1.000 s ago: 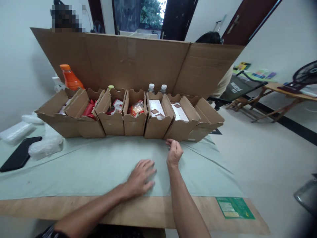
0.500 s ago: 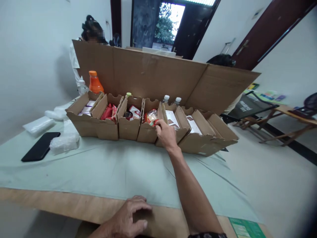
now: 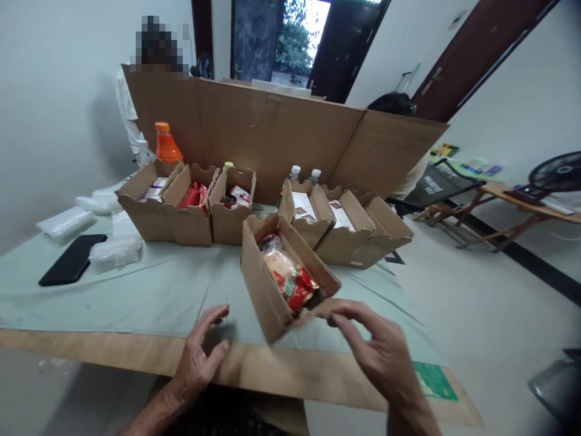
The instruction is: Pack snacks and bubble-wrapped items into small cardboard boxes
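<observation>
A narrow open-topped cardboard box (image 3: 256, 281) stands out in front of the row, turned at an angle on the cloth. Inside it lie red and clear plastic food packets (image 3: 297, 284). My right hand (image 3: 372, 339) pinches the box's near front edge between thumb and fingers; that edge is blurred by motion. To the left of the box, my left hand (image 3: 202, 345) hovers over the table's front edge, fingers apart and holding nothing.
Other cardboard boxes (image 3: 193, 227) hold red packets and white cartons (image 3: 303, 206). Behind them rise a cardboard panel (image 3: 281, 130), an orange bottle (image 3: 167, 145) and other bottles. A black phone (image 3: 72, 259) and bubble-wrapped items (image 3: 115, 251) lie left. A person (image 3: 129, 112) is behind the panel.
The box with food packets has come out of the row towards me, pulled by my right hand, leaving a gap there. My left hand has risen and shifted left, fingers spread.
</observation>
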